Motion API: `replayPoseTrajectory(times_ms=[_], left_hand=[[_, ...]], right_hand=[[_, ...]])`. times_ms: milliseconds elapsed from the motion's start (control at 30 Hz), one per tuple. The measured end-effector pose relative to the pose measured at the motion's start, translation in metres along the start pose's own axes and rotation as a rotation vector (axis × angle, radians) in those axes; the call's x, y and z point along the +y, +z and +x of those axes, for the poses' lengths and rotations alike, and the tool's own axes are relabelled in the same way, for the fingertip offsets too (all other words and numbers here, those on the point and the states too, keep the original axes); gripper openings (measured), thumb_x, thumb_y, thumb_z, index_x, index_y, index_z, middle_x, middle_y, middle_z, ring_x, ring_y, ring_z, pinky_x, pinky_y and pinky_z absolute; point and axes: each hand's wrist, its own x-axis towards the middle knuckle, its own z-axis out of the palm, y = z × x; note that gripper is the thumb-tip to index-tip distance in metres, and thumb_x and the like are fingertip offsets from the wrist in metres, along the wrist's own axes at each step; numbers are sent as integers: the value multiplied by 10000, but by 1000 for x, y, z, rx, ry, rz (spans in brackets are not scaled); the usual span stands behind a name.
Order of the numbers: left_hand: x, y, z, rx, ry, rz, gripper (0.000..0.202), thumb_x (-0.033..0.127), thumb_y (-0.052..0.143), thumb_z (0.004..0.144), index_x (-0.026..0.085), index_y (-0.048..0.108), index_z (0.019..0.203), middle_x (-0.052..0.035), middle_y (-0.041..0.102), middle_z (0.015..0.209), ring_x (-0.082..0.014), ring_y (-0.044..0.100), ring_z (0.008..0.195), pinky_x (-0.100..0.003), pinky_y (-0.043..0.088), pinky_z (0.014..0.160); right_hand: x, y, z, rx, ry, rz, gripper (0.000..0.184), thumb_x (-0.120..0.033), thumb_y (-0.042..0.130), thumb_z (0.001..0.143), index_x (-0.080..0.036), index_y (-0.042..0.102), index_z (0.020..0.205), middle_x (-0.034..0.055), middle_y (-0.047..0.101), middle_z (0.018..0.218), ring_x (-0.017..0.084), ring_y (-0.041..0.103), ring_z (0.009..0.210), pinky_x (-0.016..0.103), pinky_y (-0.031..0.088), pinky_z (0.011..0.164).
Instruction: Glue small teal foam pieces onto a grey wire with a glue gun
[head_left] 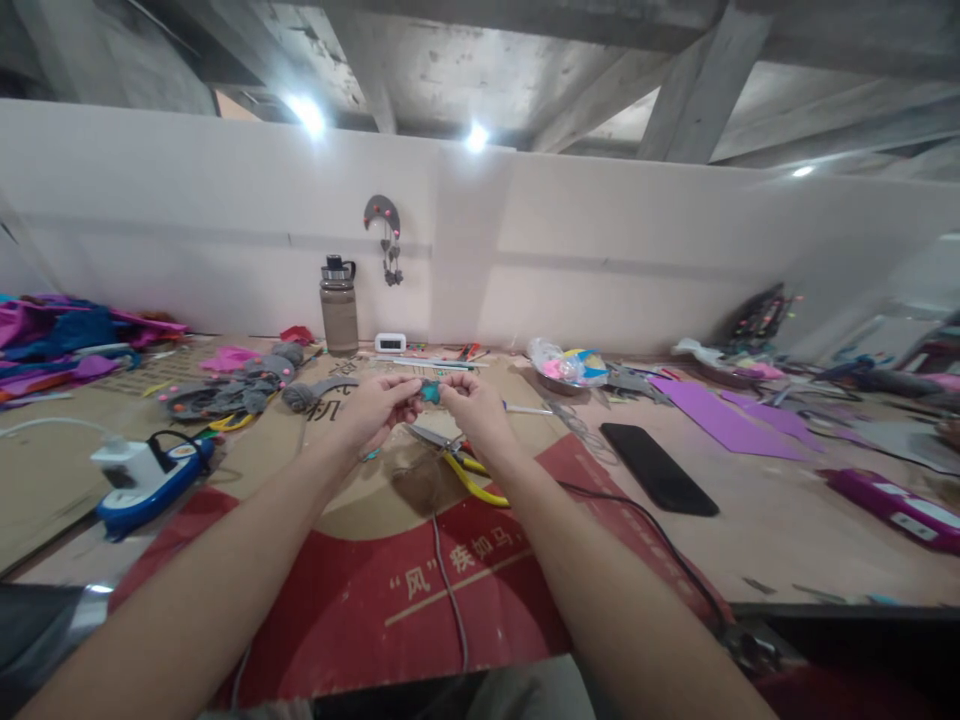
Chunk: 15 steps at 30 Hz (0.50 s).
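Both hands meet above the cardboard sheet [352,525], pinching a small teal piece [430,392] that looks like felt. My left hand [381,408] grips its left side with fingers curled. On the other side, my right hand [474,402] is closed on the piece's right edge. Fingertips cover much of the piece, so its full shape is hidden. Just below the hands lie scissors or pliers with yellow handles [476,482], partly behind my right forearm. A small teal scrap [371,455] rests on the cardboard under my left hand.
A water bottle [340,308] and small white clock [390,344] stand at the back. Grey felt ornaments [225,398] and a blue power strip [154,495] lie left. Right are a black phone [658,468], purple sheets [724,418] and a bowl of scraps [566,370]. A cable [448,590] crosses the cardboard.
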Motion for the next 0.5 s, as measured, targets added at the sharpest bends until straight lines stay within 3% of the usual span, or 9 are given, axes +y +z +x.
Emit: replayPoseTrajectory(times_ms=[200,500], left_hand=[[4,1,-4,2,5,-48,212,181,626,658,93,629,851,-28,583,648,-96,531,547,-194,391,446],[-1,1,-4,49,33,192,199,263,649,681,121,618,818,7,541,523,-71,454,442,-166,325,379]], right_hand=[[-1,-1,-2,7,12,10,146,-311,522,658,-169,533,692,-74,410,503,65,323,458,200,282,480],[-1,1,-9,-33,-84,-89,205,-361,518,694,-166,552,749,-57,443,547,70,340,486,202,255,472]])
